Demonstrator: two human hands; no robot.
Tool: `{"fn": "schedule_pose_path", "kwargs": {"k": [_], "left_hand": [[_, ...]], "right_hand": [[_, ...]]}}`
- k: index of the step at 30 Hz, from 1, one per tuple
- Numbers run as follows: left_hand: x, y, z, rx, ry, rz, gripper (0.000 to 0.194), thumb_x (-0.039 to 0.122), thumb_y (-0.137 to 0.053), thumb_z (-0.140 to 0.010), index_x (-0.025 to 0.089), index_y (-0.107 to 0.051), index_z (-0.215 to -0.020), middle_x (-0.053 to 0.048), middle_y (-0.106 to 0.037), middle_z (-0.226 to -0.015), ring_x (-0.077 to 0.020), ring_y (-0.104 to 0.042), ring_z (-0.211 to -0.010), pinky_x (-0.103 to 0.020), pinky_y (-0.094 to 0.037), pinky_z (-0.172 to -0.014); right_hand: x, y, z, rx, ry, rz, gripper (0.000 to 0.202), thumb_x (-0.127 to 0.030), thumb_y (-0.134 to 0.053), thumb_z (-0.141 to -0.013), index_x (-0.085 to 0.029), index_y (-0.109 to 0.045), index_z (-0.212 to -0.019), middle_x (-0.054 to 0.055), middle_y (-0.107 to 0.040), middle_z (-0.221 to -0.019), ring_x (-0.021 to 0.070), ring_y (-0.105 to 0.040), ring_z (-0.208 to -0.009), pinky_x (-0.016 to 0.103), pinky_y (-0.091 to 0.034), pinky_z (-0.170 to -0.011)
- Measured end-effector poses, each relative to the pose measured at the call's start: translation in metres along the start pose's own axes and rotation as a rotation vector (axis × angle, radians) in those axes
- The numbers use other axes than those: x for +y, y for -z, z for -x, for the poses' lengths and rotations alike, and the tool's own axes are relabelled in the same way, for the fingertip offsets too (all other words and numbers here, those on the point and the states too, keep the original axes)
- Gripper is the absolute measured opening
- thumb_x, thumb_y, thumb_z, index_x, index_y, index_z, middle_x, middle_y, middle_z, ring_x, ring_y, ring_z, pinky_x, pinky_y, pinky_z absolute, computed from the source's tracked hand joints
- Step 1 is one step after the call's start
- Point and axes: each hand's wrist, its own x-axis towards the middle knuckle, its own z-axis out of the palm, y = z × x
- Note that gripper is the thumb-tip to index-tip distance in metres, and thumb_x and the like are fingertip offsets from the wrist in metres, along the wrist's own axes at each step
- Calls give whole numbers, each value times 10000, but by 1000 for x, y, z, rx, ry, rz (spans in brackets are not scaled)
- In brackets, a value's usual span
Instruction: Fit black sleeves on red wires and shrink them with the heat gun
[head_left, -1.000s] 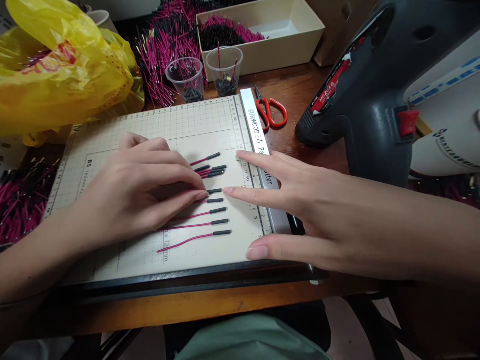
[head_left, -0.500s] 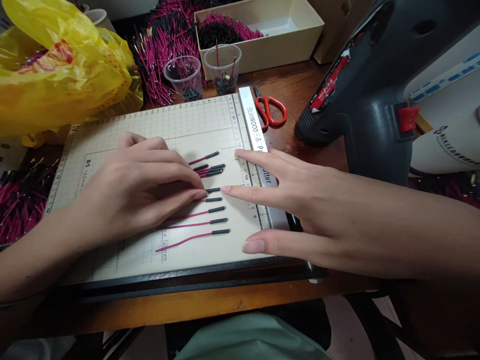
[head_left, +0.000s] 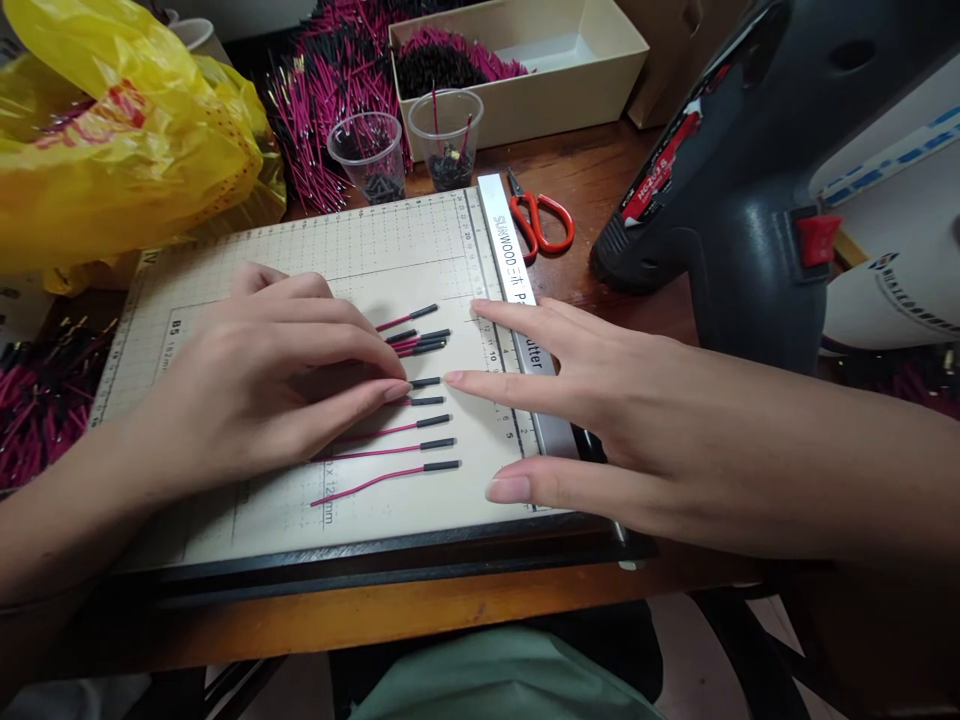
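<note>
One slim black tubular sleeve (head_left: pixel 427 382) is pinched by closed left-hand (head_left: pixel 274 370) thumb and forefinger, toward right edge of cream gridded cutter board (head_left: pixel 420 515). Right hand (head_left: pixel 630 430) is spread wide, nothing gripped, index tip held just beside sleeve.

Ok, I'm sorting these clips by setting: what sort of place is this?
Probably a small workshop, perhaps for wiring: there's a heap of magenta-and-black wires, what looks like a heat gun at the right, and a paper cutter with short wires lying on it.
</note>
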Motion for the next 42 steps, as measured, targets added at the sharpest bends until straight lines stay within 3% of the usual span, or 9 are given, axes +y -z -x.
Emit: {"fn": "schedule_pose_path", "kwargs": {"k": [10,33,42], "left_hand": [[0,2,-3,-42,2,55,131,333,-658,-948,288,-759,-878,65,-772,-832,-180,-606,-769,-382,-319,-788],[-3,1,-1,-28,-14,49,152,355,-637,-974,290,-744,-887,76,-751,-812,-172,-601,-747,-376,-330,-794],[-4,0,0,-16,-24,43,151,364,-636,-983,295,-740,-898,79,-750,-820,-173,-599,-746,-379,-322,-784]], "right_hand": [[-1,-2,-1,-2,-6,3,625,-644,-431,-1024,-247,-593,-1478,204,-404,-1630,433,-448,-1483,622,-484,-1112],[-1,-2,-1,-13,-10,-27,666,-678,-419,-1016,-250,-575,-1501,191,-412,-1622,420,-421,-1511,614,-475,-1145],[-1,4,-3,-127,-136,-173,686,-729,-379,-1003,-322,-544,-1530,149,-164,-1762,429,-202,-1604,657,-345,-1227]]}}
